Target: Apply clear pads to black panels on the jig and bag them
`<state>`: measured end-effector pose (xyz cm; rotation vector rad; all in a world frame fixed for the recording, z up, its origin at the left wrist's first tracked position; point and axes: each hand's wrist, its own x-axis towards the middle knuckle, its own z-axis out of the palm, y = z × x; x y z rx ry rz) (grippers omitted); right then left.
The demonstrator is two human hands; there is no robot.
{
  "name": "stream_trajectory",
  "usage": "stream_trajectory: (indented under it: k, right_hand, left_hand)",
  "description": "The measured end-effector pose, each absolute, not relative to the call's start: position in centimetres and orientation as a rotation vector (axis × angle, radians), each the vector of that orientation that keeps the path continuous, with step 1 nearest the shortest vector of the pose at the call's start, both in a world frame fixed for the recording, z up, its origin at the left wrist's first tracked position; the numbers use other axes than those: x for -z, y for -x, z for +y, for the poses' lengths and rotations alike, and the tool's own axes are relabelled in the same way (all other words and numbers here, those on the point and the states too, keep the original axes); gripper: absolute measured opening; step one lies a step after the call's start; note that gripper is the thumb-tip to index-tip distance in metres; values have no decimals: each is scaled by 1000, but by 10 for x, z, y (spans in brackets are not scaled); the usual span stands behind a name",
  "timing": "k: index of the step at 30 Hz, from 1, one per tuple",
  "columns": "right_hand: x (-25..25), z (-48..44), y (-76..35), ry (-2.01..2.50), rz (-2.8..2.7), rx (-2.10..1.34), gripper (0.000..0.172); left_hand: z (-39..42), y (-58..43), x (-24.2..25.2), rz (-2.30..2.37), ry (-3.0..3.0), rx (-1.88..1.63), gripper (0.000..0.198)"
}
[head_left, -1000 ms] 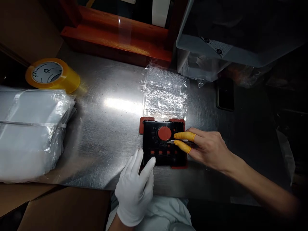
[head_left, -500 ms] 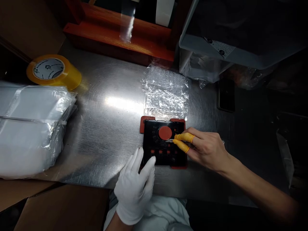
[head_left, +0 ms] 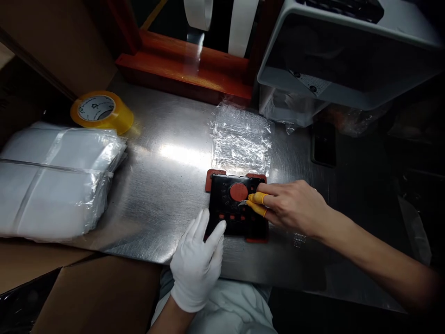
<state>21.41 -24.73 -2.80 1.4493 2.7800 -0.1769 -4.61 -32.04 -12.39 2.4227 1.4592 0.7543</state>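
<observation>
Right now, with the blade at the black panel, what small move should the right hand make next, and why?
Likely ease the blade back slightly from the red knob. The right hand holds its tip just below the knob on the black panel, and the gloved left hand rests on the panel's lower edge, so a small, slow move seems safest.

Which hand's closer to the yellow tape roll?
Left. The white-gloved left hand is at the lower-left edge of the black panel, down and right of the yellow tape roll. The right hand is farther away, at the panel's right side, pinching a small blade.
</observation>
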Motion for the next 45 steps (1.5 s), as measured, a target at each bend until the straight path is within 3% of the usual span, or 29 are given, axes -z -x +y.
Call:
stream_trajectory:
  k: [6,10,14,21,25,28,31,34,37,40,43,45]
  right_hand:
    - [41,-259,-225,-2100,2703,1000,16]
    - [53,-283,-238,-2582,2385,1060,32]
    - [56,-304,-244,-2655,2293,1186,41]
    - [59,-339,-260,-3000,2062,1126,39]
    - [62,-364,-278,-3208,1854,1033,42]
    - [64,-384,-293,-3439,1579,844,42]
    - [68,-400,-307,-3566,1294,701,41]
    - [76,-410,-316,-3549,1177,594,38]
    - [84,-416,-319,-3541,1157,538,44]
    - [89,-420,-320,-3558,1112,546,47]
    - [92,-425,-322,-3601,1038,505,46]
    - [93,-431,-323,-3621,1031,471,45]
  left_hand:
    - [-320,45,123,1453,-2374,-746,50]
    - [-320,46,121,1459,-2354,-771,47]
    - [-312,43,110,1440,-2312,-755,42]
    - [-262,15,87,1200,-2509,-503,39]
    - [-243,22,76,1129,-2500,-736,9]
    - [-242,37,66,1132,-2401,-1059,34]
    - [-248,41,65,1262,-2312,-1161,34]
    - [-253,30,72,1290,-2342,-936,7]
    - [-253,17,80,1218,-2495,-588,27]
    - [-246,11,81,1139,-2611,-487,26]
    - [-238,14,75,1074,-2619,-591,10]
    - [-235,19,69,1051,-2550,-886,9]
